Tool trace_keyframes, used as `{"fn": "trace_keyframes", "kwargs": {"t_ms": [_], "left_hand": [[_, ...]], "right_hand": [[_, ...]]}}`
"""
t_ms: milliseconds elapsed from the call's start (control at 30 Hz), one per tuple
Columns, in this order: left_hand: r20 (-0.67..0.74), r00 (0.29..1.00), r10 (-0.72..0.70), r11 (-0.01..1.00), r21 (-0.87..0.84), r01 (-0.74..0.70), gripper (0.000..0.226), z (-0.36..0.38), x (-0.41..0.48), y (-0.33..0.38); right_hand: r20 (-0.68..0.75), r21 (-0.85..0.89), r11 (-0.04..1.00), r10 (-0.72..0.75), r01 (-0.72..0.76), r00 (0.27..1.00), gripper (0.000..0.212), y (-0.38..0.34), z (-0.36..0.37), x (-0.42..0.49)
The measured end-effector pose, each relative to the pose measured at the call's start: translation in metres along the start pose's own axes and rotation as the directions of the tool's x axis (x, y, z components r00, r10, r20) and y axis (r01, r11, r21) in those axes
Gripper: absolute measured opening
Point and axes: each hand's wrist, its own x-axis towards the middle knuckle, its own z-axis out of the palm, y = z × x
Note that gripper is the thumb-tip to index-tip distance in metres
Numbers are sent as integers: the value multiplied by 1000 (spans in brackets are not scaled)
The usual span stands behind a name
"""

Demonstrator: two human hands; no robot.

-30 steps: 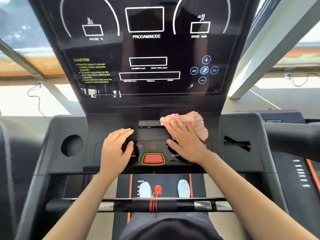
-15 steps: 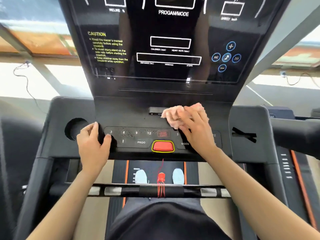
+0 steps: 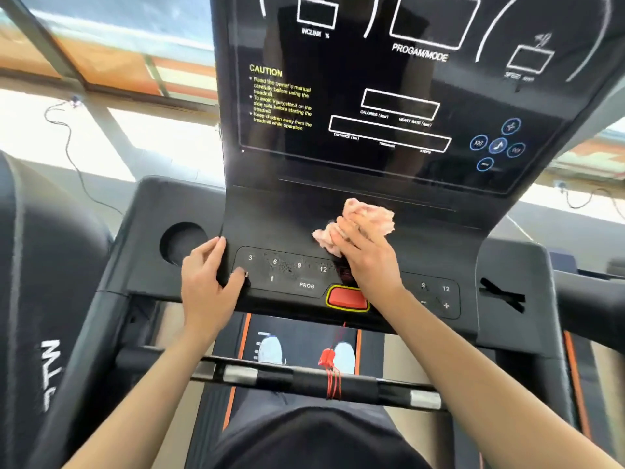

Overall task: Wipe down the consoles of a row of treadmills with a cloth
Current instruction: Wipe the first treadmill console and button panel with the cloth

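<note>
A black treadmill console [image 3: 291, 228] fills the view, with a dark display panel [image 3: 389, 96] above and a button strip [image 3: 297, 272] below. My right hand [image 3: 368, 258] presses a crumpled pink cloth [image 3: 368, 216] onto the console's sloped middle, just above the red stop button [image 3: 346, 297]. My left hand [image 3: 209, 282] rests on the left end of the button strip, its thumb on the front of the strip and its fingers on the console's left edge. Dusty specks show around the 6 and 9 keys.
A round cup holder [image 3: 182, 243] sits left of the console. A black handlebar [image 3: 304, 380] with a red safety cord [image 3: 329, 363] crosses below. Neighbouring treadmills stand at the left [image 3: 40, 299] and right [image 3: 588, 299]. Windows lie beyond.
My right hand and the cloth have slid left across the console, from right of centre toward the middle. My left hand moved from the middle keys to the strip's left end.
</note>
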Motion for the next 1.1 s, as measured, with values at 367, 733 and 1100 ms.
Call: {"fn": "trace_keyframes", "kwargs": {"t_ms": [367, 733, 1100], "left_hand": [[-39, 999, 15, 1000, -1, -15, 54, -18, -19, -19], [-126, 985, 122, 992, 53, -116, 50, -19, -35, -51], [-161, 974, 160, 976, 173, -131, 49, -24, -45, -68]], "right_hand": [[64, 207, 960, -204, 187, 977, 47, -68, 18, 75], [161, 535, 833, -265, 142, 951, 29, -136, 15, 121], [188, 413, 832, 320, -370, 929, 57, -174, -8, 104]]}}
